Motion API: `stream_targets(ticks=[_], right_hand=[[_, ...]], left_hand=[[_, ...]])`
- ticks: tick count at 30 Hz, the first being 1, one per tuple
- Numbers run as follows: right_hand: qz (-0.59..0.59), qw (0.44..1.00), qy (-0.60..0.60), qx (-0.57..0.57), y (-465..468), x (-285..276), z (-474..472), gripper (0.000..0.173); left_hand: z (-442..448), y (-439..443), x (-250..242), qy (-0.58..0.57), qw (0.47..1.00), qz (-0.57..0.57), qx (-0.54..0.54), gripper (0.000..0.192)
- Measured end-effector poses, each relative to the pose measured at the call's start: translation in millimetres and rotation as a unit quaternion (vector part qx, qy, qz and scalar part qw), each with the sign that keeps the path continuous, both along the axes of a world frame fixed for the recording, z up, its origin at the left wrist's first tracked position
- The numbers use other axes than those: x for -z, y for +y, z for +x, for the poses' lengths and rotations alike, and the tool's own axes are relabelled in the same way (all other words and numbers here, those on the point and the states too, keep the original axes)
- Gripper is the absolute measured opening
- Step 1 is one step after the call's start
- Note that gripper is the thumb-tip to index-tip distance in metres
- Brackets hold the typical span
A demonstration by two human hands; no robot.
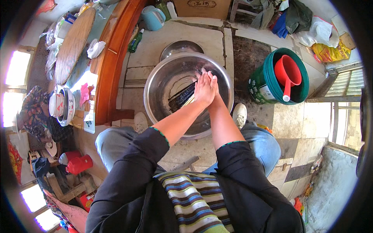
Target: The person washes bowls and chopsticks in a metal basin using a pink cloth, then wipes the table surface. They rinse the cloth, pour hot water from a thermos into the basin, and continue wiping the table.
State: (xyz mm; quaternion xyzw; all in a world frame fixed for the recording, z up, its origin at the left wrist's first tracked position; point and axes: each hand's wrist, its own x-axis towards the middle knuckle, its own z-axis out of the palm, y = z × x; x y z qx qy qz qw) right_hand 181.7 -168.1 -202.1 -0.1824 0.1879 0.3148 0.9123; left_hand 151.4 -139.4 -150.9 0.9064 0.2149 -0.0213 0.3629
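Note:
Before me on the floor stands a wide stainless steel basin. My left hand and my right hand press together over its right half, palms facing, fingers pointing away from me. Whether anything lies between the palms is hidden. Beneath and left of them, a dark, wet-looking thing, perhaps cloth, slants across the basin. Pale strips show along its edge, partly covered by my left hand and forearm.
A second metal basin sits just behind. To the right is a green bucket holding a red dipper. A wooden table stands left, near a green bottle and a light-blue jug. My shoes flank the basin.

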Motion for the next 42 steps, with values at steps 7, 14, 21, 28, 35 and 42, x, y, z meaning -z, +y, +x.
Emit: stream_targets(ticks=[7, 14, 21, 28, 35, 42], right_hand=[[-0.104, 0.979, 0.101, -0.144, -16.4, -39.6, 10.6, 0.062], [-0.329, 0.930, 0.150, 0.060, -4.2, 3.1, 4.4, 0.037], [-0.432, 0.887, 0.146, 0.071, 9.6, -3.5, -13.6, 0.046], [-0.544, 0.835, 0.056, -0.058, 11.2, -7.5, -35.4, 0.031], [-0.393, 0.907, 0.105, -0.111, 10.5, -10.4, -49.8, 0.037], [-0.342, 0.925, -0.010, -0.167, -4.8, -39.9, -53.8, 0.024]], left_hand=[[14.9, 73.0, 4.2, 0.065, 0.994, -0.087, -0.029, 0.073], [-32.3, 95.3, -27.0, 0.277, 0.952, 0.111, 0.074, 0.108], [-80.6, 55.8, -17.1, 0.268, 0.910, 0.275, 0.158, 0.092], [-79.9, 69.7, 38.0, 0.172, 0.946, 0.254, 0.102, 0.056], [-83.6, 80.0, 11.5, 0.178, 0.970, -0.024, 0.164, 0.055], [-99.7, 74.8, 10.0, 0.071, 0.988, -0.075, 0.117, 0.062]])
